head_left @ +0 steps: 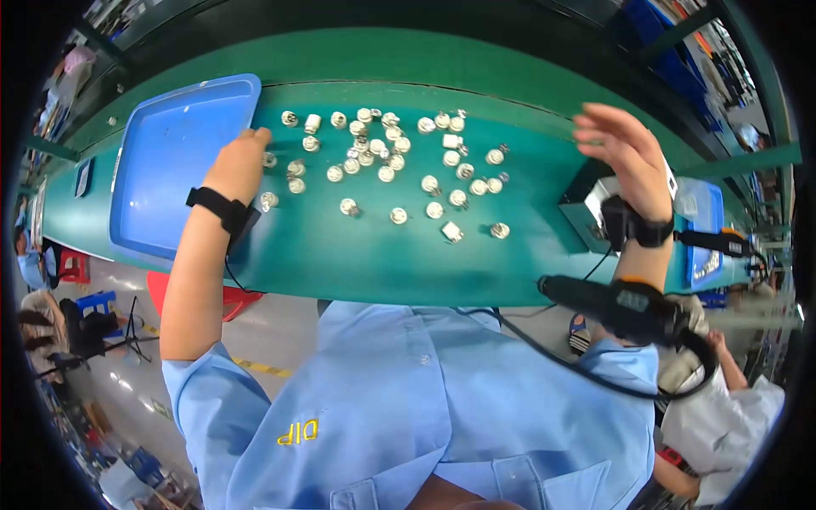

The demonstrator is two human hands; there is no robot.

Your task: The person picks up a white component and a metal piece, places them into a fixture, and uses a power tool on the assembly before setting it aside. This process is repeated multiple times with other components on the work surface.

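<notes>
My left hand (238, 168) is over the right rim of a blue tray (117, 183), back of the hand up. Its fingers are curled together, and whatever they hold, if anything, is hidden. Just beside its fingertips lies a small round white part with metal (269, 159). Several more of these parts (376, 145) are scattered over the green mat (340, 255), some bunched at the far middle. A few show square white sides, like one part (452, 231) near the front. My right hand (629, 157) is raised at the right, fingers apart, with nothing in it.
Below my right hand stands a dark box with a grey face (581, 214). A black cabled device (620, 308) hangs by my right forearm. Farther right is another blue tray (705, 268) with small parts. A green shelf post (748, 159) edges the bench; another person (722, 416) is at lower right.
</notes>
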